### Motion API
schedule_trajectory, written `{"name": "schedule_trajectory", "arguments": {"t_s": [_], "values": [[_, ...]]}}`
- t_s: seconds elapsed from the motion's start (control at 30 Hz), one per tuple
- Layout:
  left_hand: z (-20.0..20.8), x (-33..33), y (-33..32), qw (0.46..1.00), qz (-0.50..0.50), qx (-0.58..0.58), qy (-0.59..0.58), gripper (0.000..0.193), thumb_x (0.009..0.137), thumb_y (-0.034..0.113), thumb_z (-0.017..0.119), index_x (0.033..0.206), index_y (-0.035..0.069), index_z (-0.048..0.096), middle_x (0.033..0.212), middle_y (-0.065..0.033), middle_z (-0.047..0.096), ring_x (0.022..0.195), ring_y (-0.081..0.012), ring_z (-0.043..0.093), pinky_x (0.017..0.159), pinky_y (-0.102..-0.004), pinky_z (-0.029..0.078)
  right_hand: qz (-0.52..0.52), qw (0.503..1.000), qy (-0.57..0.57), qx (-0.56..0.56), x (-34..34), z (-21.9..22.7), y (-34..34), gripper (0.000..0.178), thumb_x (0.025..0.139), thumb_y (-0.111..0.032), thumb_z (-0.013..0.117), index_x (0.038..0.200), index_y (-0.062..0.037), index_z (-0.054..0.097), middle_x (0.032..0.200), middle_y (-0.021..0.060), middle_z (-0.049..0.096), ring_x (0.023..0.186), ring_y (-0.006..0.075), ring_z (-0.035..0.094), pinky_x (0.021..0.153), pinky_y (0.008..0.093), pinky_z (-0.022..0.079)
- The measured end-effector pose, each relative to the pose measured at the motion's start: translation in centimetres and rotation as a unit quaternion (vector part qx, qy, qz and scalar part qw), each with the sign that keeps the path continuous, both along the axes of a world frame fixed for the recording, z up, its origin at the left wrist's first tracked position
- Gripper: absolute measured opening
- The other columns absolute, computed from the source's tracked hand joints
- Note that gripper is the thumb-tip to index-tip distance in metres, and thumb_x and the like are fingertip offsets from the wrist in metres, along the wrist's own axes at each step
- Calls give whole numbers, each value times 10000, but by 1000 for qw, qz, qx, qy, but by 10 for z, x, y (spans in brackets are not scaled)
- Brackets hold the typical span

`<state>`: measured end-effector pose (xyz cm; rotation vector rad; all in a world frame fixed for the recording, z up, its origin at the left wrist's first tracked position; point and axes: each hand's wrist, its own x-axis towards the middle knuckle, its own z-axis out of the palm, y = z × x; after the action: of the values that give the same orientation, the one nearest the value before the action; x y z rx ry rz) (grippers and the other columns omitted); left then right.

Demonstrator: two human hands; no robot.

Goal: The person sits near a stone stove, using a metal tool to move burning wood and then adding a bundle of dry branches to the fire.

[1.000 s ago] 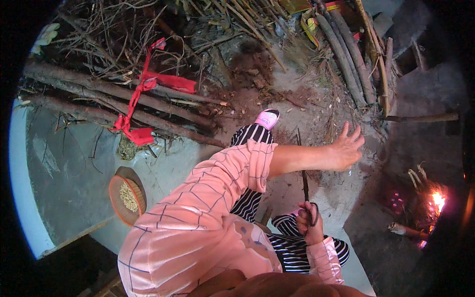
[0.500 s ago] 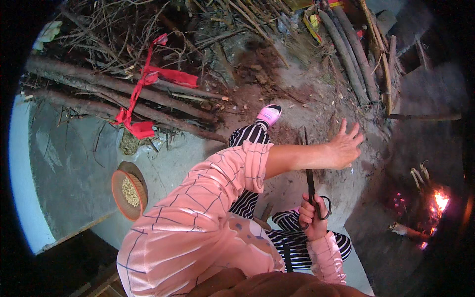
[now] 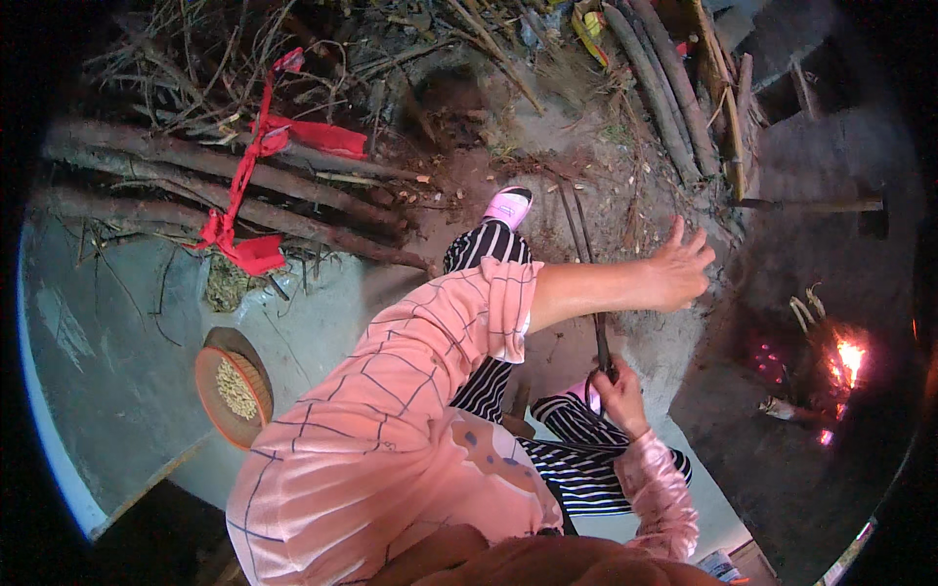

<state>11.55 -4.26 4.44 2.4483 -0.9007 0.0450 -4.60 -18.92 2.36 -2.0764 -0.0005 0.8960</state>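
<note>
Hands: right [image 3: 618, 394] fisted on probable stick [image 3: 596, 293].

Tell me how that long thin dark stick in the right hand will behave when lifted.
The long thin dark stick looks straight and woody, so probably stiff, not floppy. Its slimness suggests lightness. Gripped at one end by the right hand, the far tip may wobble.

Fire [image 3: 848, 359] right, logs [image 3: 225, 190] left.

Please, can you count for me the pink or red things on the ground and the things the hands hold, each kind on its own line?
Pink slippers: 1 in plain view
Red cloth strips: 1
Thin dark sticks, held by the right hand: 1
Things in the open left hand: 0
Total: 3
</note>
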Motion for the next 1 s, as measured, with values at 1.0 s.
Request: {"name": "schedule_trajectory", "arguments": {"t_s": [1.0], "values": [[14, 8, 41, 997, 61, -45, 13, 331, 743, 296, 718, 945, 34, 702, 1237, -207, 484, 1309, -457, 326, 999, -711, 265, 285, 923, -238, -96, 151, -113, 118, 505, 747, -353, 713, 1063, 18, 579, 773, 242, 636, 744, 394, 654, 646, 491, 484]]}}
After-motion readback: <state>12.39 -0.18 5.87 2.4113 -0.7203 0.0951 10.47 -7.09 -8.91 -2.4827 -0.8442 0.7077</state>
